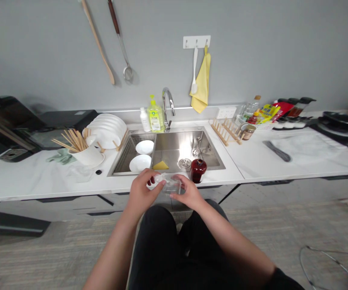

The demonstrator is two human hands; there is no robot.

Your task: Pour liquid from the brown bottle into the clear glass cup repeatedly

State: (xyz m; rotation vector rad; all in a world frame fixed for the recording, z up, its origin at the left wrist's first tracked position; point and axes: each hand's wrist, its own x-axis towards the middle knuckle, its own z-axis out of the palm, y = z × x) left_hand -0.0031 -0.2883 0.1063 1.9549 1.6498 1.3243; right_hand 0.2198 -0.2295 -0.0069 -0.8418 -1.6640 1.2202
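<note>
Holding a clear plastic container (169, 184) just in front of the stainless steel sink (180, 129), you have both hands together on it. Your left hand (145, 191) wraps its left end, and your right hand (188, 192) cups its right side. (Any contents are too small to make out from this view.) The step in hand is this two-handed grip at the sink's front edge. A dark red lidded jar (198, 169) stands just right of your right hand at that edge, limiting clearance on that side. Inside the sink lie a yellow sponge (161, 165) and two white plates (140, 163). Behind the sink stand a chrome faucet (167, 108) and a yellow-green dish soap bottle (156, 117). Left of the sink, chopsticks (76, 139) fill a white mug (86, 157).
</note>
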